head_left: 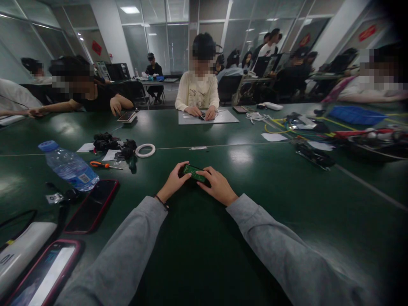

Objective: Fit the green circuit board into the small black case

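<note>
Grey sleeves (127,255), then left hand (174,180) and right hand (218,186), both tight around the small green board (193,171) between them.

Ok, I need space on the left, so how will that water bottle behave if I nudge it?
The water bottle lies on its side on the glossy table, so it would probably roll. It seems to hold water, so likely weighty. Thin clear plastic may dent.

One board (194,172), one bottle (68,165), one screwdriver (103,165), one tape roll (145,150), two red-cased phones (91,206) (41,274)
</note>
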A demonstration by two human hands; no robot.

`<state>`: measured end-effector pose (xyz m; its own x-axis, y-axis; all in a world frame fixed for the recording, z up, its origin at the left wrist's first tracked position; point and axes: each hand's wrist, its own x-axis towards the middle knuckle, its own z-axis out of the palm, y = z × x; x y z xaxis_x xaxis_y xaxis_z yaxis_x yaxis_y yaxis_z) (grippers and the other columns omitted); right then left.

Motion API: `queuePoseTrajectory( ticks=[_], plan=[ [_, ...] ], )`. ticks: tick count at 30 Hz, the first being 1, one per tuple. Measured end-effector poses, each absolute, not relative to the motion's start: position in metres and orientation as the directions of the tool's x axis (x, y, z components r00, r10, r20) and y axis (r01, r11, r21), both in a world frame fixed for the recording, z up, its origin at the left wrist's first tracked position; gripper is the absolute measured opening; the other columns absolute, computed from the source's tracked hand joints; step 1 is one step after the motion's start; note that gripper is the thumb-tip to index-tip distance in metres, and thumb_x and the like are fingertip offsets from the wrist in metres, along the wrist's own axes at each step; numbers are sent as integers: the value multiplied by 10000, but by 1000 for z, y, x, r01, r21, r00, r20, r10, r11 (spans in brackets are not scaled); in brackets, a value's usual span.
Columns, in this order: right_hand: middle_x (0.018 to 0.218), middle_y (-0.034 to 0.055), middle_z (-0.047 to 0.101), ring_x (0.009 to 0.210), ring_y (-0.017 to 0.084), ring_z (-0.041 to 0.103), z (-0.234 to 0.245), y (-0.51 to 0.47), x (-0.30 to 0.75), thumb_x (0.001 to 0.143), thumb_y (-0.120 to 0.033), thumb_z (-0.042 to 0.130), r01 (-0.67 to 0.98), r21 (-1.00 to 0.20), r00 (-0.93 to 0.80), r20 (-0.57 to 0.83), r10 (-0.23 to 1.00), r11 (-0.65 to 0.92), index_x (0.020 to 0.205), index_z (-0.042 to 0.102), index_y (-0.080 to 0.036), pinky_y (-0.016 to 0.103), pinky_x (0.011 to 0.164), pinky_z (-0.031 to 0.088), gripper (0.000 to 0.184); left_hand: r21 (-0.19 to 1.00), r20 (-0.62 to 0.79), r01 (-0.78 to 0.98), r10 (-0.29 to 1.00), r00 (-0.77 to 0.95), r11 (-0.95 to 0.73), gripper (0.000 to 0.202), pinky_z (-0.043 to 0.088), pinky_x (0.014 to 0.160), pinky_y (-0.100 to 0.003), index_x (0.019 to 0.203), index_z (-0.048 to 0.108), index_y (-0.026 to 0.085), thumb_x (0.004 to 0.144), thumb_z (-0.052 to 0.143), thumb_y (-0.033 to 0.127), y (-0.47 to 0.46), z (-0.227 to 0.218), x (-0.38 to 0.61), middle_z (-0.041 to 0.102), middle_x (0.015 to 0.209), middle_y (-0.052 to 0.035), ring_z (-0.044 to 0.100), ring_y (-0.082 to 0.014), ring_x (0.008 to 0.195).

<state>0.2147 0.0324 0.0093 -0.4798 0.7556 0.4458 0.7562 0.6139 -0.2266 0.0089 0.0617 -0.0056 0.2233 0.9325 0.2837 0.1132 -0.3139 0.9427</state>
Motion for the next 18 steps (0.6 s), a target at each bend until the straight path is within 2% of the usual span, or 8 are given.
queuePoseTrajectory(
  ticks=[7,18],
  plan=[
    [1118,80,499,912,205,547,8,34,215,855,-293,595,754,-241,-472,449,759,611,1211,489,-240,364,769,484,376,935,289,138,927,238,-327,573,351,1054,-431,1273,489,198,752,685,336,62,-8,8,510,1319,-113,475,-255,1227],
    [1129,82,490,913,209,551,9,33,216,844,-268,598,753,-254,-470,438,767,607,1220,484,-241,369,760,497,393,923,295,178,924,243,-342,698,358,1038,-445,1276,482,204,662,761,385,59,-3,8,518,1294,-117,487,-268,1201]
  ],
)
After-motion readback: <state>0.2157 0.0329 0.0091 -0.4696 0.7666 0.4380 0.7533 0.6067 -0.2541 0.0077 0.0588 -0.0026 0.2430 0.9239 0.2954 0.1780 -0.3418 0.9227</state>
